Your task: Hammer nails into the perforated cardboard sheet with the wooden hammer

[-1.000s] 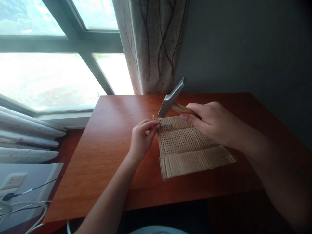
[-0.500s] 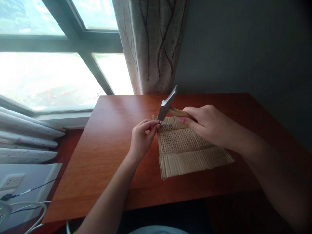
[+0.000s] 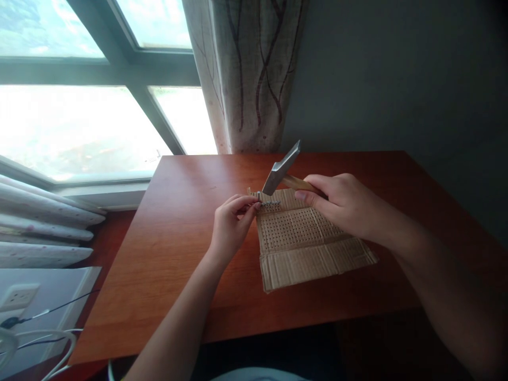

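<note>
My right hand (image 3: pixel 337 198) is wrapped round the wooden handle of a hammer (image 3: pixel 281 170), whose metal head hangs tilted just above and to the right of my left fingertips. With thumb and forefinger, my left hand (image 3: pixel 235 219) pinches a thin nail (image 3: pixel 259 196) upright at the far left corner of a cardboard sheet (image 3: pixel 313 264). A short row of nail heads (image 3: pixel 272 203) stands in the cardboard beside those fingers. Rows of small holes cover the sheet's middle part. My right hand and forearm hide its right side.
The cardboard lies on a reddish-brown wooden table (image 3: pixel 166 254). Behind the table are a patterned curtain (image 3: pixel 254 74), a grey wall and a bright window (image 3: pixel 71 127). At lower left are a wall socket (image 3: pixel 20 297) and white cables (image 3: pixel 67 344).
The hammer head has lifted off the nail and moved a little to the right with my right hand. My left hand stays in place, and the nail's top now shows.
</note>
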`<state>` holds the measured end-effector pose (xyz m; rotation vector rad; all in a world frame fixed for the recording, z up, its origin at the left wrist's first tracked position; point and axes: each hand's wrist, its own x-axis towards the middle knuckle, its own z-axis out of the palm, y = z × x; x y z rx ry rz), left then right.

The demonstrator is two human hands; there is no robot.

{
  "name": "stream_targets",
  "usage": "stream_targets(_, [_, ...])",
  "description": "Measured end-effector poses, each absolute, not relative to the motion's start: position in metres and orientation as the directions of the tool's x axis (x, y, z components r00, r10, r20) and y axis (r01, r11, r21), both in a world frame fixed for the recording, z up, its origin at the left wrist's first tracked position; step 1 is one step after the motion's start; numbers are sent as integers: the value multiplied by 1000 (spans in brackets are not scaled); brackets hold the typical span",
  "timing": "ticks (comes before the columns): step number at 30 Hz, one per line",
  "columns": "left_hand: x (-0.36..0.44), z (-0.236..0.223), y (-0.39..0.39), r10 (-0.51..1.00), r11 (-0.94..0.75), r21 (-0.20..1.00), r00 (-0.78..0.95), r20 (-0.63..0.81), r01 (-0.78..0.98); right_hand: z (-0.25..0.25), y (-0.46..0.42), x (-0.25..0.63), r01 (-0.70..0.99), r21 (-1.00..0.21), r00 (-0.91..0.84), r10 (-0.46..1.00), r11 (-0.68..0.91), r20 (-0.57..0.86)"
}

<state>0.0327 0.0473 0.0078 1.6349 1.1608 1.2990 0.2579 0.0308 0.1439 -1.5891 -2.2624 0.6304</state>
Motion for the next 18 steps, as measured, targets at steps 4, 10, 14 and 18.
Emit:
stream_targets(4, [32,9,47,943,-333,916,85,322,224,141,31,257,794,-525,-357,934,306,5])
stream_targets(10, [31,12,45,940,-341,907,88,329,247,142,33,251,795,-511,-376,927,327,7])
stream_targets(14, [31,13,45,939,-343,908,86,332,241,145,33,249,796,-505,-373,928,334,26])
stream_targets(18, [32,13,45,941,-340,913,77,331,228,147,32,250,811,-484,-358,933,329,35])
